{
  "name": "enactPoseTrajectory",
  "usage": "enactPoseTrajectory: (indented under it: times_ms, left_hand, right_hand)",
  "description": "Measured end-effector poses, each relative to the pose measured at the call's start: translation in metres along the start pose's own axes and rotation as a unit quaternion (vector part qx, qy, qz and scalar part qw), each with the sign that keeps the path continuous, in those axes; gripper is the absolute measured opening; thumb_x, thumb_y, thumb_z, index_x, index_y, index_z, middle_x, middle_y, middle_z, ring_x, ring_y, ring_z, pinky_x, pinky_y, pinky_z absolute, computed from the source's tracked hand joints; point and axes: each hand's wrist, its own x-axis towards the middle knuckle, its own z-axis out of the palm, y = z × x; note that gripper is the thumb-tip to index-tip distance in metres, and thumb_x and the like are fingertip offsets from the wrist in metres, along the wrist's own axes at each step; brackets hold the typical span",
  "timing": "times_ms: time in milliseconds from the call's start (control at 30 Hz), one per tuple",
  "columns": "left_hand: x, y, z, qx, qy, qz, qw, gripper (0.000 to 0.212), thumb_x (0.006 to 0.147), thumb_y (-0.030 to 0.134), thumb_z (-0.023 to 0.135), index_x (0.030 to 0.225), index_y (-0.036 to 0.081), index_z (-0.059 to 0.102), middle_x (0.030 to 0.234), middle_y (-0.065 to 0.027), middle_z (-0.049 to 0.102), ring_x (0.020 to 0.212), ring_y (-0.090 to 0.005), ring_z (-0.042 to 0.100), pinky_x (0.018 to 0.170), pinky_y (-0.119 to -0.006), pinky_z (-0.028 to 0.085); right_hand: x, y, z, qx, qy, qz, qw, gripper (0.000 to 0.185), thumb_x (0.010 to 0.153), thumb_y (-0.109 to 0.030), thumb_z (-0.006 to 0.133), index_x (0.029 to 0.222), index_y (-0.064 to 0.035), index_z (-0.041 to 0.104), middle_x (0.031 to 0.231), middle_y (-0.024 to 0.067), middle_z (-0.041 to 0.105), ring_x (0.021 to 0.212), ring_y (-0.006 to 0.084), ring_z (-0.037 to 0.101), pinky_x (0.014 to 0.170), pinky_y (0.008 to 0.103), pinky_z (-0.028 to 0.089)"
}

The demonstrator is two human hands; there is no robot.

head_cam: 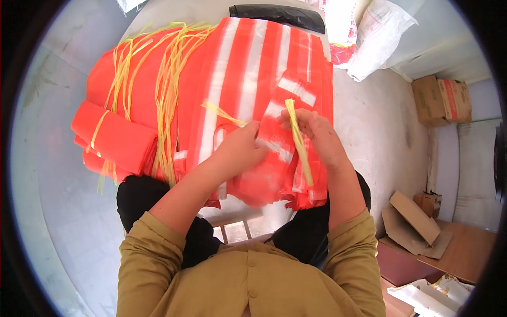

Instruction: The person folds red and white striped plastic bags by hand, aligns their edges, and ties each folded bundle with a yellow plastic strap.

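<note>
Red and white striped plastic bags (pixel 247 71) lie in a flat stack before me. My left hand (pixel 243 150) grips the edge of a folded red and white bag bundle (pixel 277 130) on this stack. A strand of yellow plastic twine (pixel 223 113) sticks out beside that hand. My right hand (pixel 319 136) is at the bundle's right side, fingers partly bent; a flattened yellow strip (pixel 299 142) runs in front of it, and whether the fingers pinch it I cannot tell. Further yellow strands (pixel 168 99) hang over the plain red sheets at left.
Folded red bundles (pixel 115 138), one visibly tied with yellow twine, lie at the left front. A black rolled plastic item (pixel 277 16) lies at the back of the table. White sacks (pixel 380 37) stand behind on the right. Cardboard boxes (pixel 441 101) are farther right, with opened cardboard (pixel 414 226) below.
</note>
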Motion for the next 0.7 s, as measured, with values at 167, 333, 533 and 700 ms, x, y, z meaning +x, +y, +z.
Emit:
enactPoseTrajectory:
  times_ms: [167,333,533,700]
  left_hand:
    - [-0.005,0.0,-0.016,0.164,0.034,0.075,0.983,0.029,0.097,0.018,0.066,0.119,-0.002,0.065,0.101,-0.0214,0.068,0.098,-0.0408,0.067,0.086,-0.048,0.053]
    - [-0.011,0.001,-0.018,0.255,0.068,0.103,0.959,0.018,0.1,0.01,0.057,0.108,-0.002,0.068,0.1,-0.0199,0.067,0.097,-0.0412,0.065,0.086,-0.05,0.053]
    - [-0.003,-0.011,-0.017,0.282,0.123,0.196,0.931,0.018,0.097,0.004,0.058,0.109,-0.003,0.07,0.105,-0.0195,0.068,0.1,-0.0407,0.066,0.085,-0.048,0.054]
    - [0.003,-0.007,-0.007,0.088,0.23,0.186,0.951,0.027,0.101,0.004,0.06,0.126,-0.001,0.071,0.116,-0.0148,0.073,0.1,-0.0296,0.07,0.087,-0.037,0.056]
  right_hand:
    - [0.0,0.008,0.006,0.015,0.037,0.018,0.999,0.039,0.113,-0.023,0.044,0.137,-0.0006,0.066,0.126,0.0091,0.071,0.113,0.0188,0.066,0.1,0.033,0.052]
    - [0.003,-0.004,0.018,-0.013,0.031,-0.032,0.999,0.031,0.109,-0.013,0.055,0.134,0.0002,0.067,0.124,0.0073,0.07,0.101,0.0124,0.064,0.088,0.0285,0.053]
    - [0.004,-0.006,0.034,-0.063,0.04,-0.057,0.996,0.028,0.105,-0.006,0.061,0.131,0.0016,0.067,0.118,0.0044,0.069,0.096,0.0082,0.062,0.086,0.0252,0.051]
    - [0.005,-0.003,0.037,-0.014,0.073,-0.033,0.997,0.028,0.105,-0.005,0.061,0.132,0.0014,0.066,0.118,0.0033,0.068,0.096,0.0078,0.06,0.086,0.0244,0.051]
